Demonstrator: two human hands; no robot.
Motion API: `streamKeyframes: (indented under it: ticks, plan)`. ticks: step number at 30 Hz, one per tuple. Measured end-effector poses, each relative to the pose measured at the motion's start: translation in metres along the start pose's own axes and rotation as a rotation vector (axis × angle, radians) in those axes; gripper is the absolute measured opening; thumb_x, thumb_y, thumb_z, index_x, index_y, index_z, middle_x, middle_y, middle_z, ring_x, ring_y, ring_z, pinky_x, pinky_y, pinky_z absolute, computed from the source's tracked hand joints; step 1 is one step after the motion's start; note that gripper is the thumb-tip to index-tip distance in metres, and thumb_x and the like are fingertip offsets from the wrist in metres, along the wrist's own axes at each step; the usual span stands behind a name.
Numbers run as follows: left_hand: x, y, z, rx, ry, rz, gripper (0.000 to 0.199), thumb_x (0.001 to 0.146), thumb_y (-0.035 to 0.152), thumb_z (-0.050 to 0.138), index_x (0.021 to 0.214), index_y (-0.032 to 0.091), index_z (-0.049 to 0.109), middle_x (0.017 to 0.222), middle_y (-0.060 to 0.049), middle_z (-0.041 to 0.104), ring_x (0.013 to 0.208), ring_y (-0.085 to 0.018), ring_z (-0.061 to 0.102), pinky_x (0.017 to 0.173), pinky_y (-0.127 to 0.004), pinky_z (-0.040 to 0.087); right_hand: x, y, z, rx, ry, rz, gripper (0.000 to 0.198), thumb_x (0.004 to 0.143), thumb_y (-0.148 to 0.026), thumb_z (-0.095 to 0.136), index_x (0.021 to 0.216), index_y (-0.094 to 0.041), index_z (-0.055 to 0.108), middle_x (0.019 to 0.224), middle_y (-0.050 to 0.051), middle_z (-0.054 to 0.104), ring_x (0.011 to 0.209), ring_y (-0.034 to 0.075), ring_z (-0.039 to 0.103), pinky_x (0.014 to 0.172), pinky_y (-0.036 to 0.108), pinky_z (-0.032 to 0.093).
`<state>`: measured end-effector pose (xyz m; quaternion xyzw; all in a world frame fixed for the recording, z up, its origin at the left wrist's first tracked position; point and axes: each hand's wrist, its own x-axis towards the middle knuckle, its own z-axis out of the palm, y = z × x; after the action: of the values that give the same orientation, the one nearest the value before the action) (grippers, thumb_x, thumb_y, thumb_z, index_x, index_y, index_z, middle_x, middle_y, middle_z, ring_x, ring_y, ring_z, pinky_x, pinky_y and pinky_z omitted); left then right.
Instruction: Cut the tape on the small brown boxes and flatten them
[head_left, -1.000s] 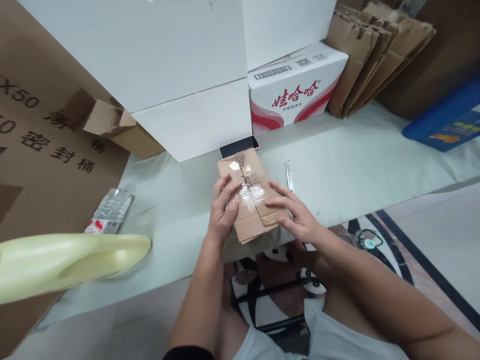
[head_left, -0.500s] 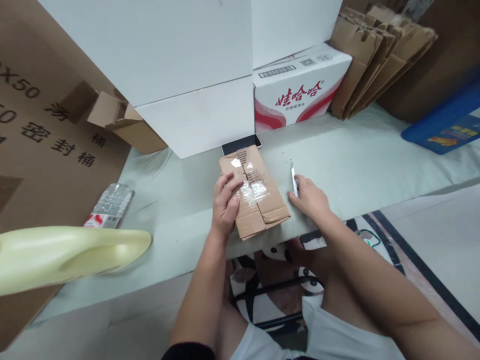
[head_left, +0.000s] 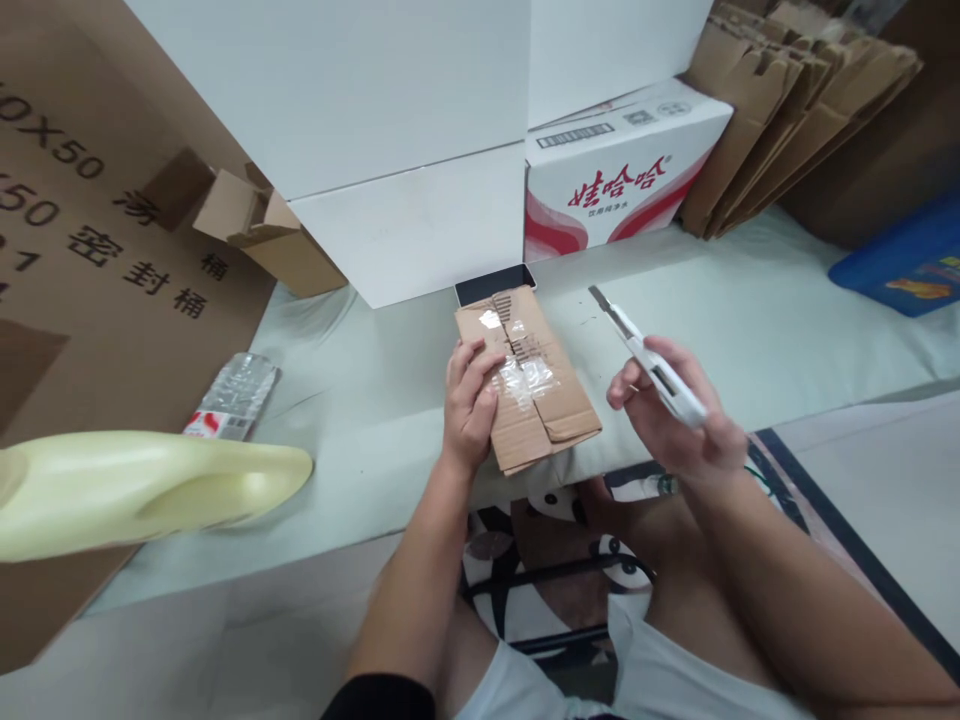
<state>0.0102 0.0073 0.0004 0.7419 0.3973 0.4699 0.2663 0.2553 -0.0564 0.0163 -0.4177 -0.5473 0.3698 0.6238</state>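
A brown cardboard box (head_left: 555, 400) lies on the cloth-covered table in front of me, with clear tape across its middle seam. My left hand (head_left: 474, 400) grips its left edge, the fingers bent over onto the top. To the right of the box and above the table, my right hand (head_left: 679, 420) is closed around a white utility knife (head_left: 667, 385). The knife's metal blade sticks out and points up and to the left, apart from the box. A flat dark object with a pale rim (head_left: 495, 285) is partly hidden behind the box's far end.
Stacked white boxes (head_left: 420, 230) and a red-and-white carton (head_left: 622, 190) stand at the back. Folded cardboard (head_left: 757, 130) leans at the right, near a blue container (head_left: 900, 270). Leftward are a small open carton (head_left: 281, 250), a clear plastic package (head_left: 240, 390) and a pale yellow object (head_left: 187, 485).
My right hand has lifted off the table with the utility knife and turned, so the knife now slants up and left. My left hand stays on the box. The view has shifted slightly.
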Motion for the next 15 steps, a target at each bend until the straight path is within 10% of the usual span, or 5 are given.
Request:
streamKeyframes:
  ticks: [2,8,15]
  plan:
    - [-0.001,0.000,0.002,0.014,0.007,0.012,0.040,0.097,0.045,0.042,0.120,0.024,0.067,0.143,-0.011,0.055,0.142,-0.030,0.045,0.124,-0.054,0.028,-0.009,-0.007,0.002,-0.039,-0.028,-0.089,0.089,0.068,-0.090,0.056,0.133,-0.030,0.049,0.084,0.004,0.060,0.073,0.021,0.062,0.061,0.037,0.053]
    - [-0.002,-0.001,0.004,0.026,0.026,0.051,0.037,0.098,0.040,0.041,0.121,0.025,0.064,0.143,-0.010,0.053,0.140,-0.029,0.046,0.123,-0.054,0.029,-0.031,-0.016,0.009,-0.355,0.184,-0.063,0.034,0.095,-0.056,0.054,0.111,-0.027,0.061,0.063,-0.001,0.054,0.050,0.016,0.051,0.050,0.032,0.047]
    - [-0.003,0.002,0.006,0.101,0.011,0.063,0.037,0.100,0.040,0.036,0.123,0.026,0.061,0.144,-0.009,0.051,0.141,-0.028,0.044,0.123,-0.051,0.031,-0.024,-0.043,0.026,-0.651,-0.064,-0.276,0.011,0.095,-0.028,0.056,0.098,-0.024,0.065,0.057,-0.005,0.062,0.041,0.010,0.052,0.043,0.022,0.043]
